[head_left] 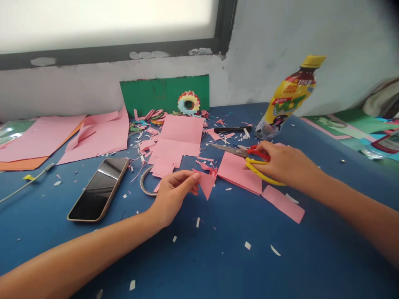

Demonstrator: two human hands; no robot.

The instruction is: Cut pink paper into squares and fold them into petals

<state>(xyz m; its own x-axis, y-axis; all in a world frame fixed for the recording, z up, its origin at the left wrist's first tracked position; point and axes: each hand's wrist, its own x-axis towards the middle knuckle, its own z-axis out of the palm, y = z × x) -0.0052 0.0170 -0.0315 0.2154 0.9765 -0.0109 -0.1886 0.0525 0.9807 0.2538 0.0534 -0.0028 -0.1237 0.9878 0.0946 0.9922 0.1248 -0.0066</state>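
Observation:
My left hand (pixel 174 193) pinches a small folded pink paper triangle (pixel 206 182) just above the blue table (pixel 218 257). My right hand (pixel 280 164) grips red and yellow scissors (pixel 246 154), whose blades point left and lie over a pink paper square (pixel 238 171). Another pink strip (pixel 283 203) lies under my right wrist. The two hands are a short way apart, with the triangle between them.
A phone (pixel 99 187) lies face up at the left. Pink sheets (pixel 93 135) and cut pink paper (pixel 179 143) cover the back. A green card (pixel 162 93), a multicoloured paper ring (pixel 188 103), a black pen (pixel 232 130) and a yellow bottle (pixel 288 99) stand behind. Scraps litter the table.

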